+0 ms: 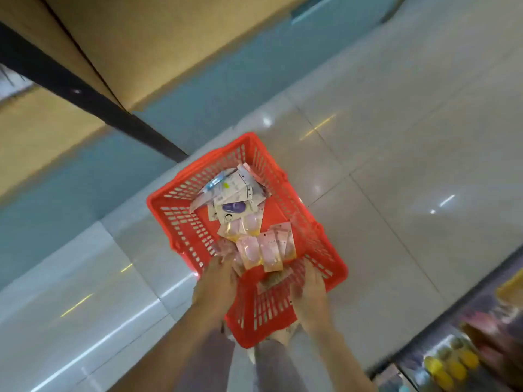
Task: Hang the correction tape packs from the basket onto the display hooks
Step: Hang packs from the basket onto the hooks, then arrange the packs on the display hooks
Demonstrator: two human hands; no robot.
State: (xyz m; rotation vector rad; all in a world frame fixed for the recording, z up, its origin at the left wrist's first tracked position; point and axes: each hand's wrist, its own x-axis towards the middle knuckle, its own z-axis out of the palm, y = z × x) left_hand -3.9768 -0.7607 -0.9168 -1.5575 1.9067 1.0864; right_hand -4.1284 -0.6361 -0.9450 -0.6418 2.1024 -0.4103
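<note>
A red plastic basket (317, 230) stands on the pale tiled floor (410, 137), seen from above, with the person's grey trouser legs (271, 369) just below its near end. The correction tape packs (263, 250) lie loose inside it: a cluster of pinkish, yellow-edged ones towards the near end, and behind them a purple one (233, 207) and several turned white side up.

Both hands reach in over the near rim. The left hand (218, 281) has its fingertips down among the packs at the basket's left side, against a clear-fronted pack (225, 246). The picture is too blurred there to tell whether the fingers pinch it or only touch it. The right hand (310, 295) is spread, palm down, with its fingers fairly straight over the inside of the near wall. It lies just beside a single pack (273, 280) at the bottom, gripping nothing that shows.

Cardboard boxes (141, 38) stand at the upper left. A shelf with yellow goods (452, 363) edges the lower right.
</note>
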